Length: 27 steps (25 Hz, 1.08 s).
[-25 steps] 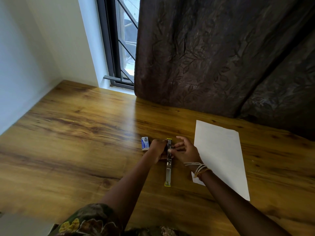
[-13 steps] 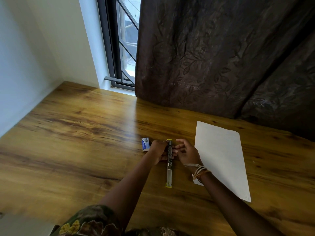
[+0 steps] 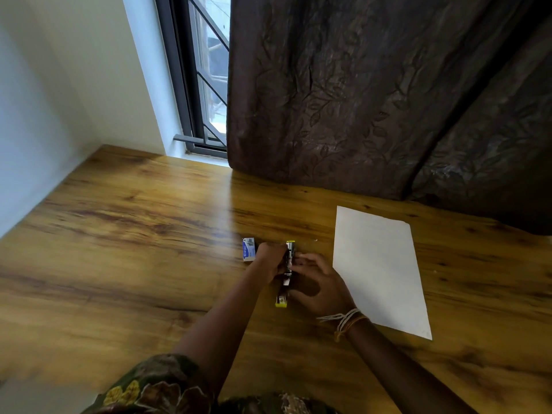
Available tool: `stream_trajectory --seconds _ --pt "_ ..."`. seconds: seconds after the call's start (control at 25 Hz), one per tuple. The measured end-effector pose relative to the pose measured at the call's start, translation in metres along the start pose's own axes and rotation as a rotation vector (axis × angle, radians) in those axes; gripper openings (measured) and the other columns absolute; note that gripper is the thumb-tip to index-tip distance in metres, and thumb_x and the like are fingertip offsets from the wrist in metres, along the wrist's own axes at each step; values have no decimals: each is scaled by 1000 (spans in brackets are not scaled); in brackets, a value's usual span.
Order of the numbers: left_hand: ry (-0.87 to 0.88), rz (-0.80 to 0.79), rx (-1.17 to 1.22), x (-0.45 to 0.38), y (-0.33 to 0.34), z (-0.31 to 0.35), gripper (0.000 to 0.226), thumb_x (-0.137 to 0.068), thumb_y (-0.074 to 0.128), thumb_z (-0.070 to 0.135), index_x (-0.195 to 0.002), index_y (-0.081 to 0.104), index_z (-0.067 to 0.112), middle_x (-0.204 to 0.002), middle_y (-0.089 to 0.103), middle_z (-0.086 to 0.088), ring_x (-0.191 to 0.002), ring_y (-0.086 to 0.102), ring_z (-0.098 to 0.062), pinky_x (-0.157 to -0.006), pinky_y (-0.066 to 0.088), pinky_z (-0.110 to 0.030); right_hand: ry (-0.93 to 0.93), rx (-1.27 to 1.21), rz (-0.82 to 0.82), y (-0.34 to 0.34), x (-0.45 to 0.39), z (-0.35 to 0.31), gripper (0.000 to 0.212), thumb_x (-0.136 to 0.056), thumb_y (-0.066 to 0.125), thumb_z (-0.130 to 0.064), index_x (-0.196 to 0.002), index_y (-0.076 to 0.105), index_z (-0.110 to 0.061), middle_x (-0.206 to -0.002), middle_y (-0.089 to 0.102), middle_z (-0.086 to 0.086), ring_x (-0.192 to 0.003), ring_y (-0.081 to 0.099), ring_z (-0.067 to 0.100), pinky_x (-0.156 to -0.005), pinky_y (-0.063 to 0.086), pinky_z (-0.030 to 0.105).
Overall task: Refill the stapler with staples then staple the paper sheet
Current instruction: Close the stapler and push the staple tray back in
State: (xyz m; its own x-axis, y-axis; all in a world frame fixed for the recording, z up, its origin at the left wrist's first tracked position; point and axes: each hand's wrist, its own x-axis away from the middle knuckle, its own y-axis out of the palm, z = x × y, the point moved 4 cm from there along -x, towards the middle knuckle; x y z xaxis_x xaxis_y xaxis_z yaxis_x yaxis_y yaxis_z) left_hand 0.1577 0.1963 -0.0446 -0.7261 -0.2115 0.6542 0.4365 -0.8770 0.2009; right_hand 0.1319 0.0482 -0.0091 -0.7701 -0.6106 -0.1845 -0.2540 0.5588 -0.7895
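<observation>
A metal stapler (image 3: 287,271) with yellow ends lies opened out lengthwise on the wooden table (image 3: 134,264). My left hand (image 3: 270,259) grips its far half from the left side. My right hand (image 3: 318,283) curls around its near half from the right, fingers touching the metal. A small blue and white staple box (image 3: 249,249) lies just left of my left hand. The white paper sheet (image 3: 378,270) lies flat to the right of my right hand. Any staples in the stapler's channel are too small to tell.
A dark brown curtain (image 3: 373,100) hangs down to the table's far edge. A barred window (image 3: 206,85) and a white wall (image 3: 44,115) stand at the back left.
The near half of the stapler has folded up toward the far half, so the stapler looks shorter. My right hand has slid nearer along it. The camera has shifted slightly.
</observation>
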Motion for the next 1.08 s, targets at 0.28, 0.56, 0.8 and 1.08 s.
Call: stream_trajectory --seconds 0.28,0.56,0.8,1.08 --pt "-29 -57 7 -1 0 -1 21 -98 47 9 -107 63 -1 -96 68 -17 -81 67 -26 -61 58 -33 191 -100 186 -8 -23 4 42 -83 69 -25 -123 59 -15 -115 62 4 -100 59 16 -86 50 21" --pt "-11 -95 14 -4 -1 -4 23 -100 43 9 -99 64 1 -86 69 -14 -72 68 -25 -73 61 -41 486 -423 197 5 -36 9 34 -92 48 -5 -124 54 -14 -111 64 11 -92 62 22 -71 53 23" --pt "18 -62 -35 -4 -3 -3 20 -98 47 6 -90 65 5 -84 70 -13 -68 70 -21 -57 59 -31 205 -199 -37 7 -28 2 58 -78 56 4 -132 46 -17 -127 50 7 -111 53 18 -88 50 21" --pt "-1 24 -44 -3 -4 -2 13 -94 56 8 -83 64 7 -78 64 -8 -68 61 -17 -49 48 -26 -118 211 -56 1 -9 -7 46 -80 60 -46 -123 54 -29 -133 48 4 -108 53 17 -82 54 28"
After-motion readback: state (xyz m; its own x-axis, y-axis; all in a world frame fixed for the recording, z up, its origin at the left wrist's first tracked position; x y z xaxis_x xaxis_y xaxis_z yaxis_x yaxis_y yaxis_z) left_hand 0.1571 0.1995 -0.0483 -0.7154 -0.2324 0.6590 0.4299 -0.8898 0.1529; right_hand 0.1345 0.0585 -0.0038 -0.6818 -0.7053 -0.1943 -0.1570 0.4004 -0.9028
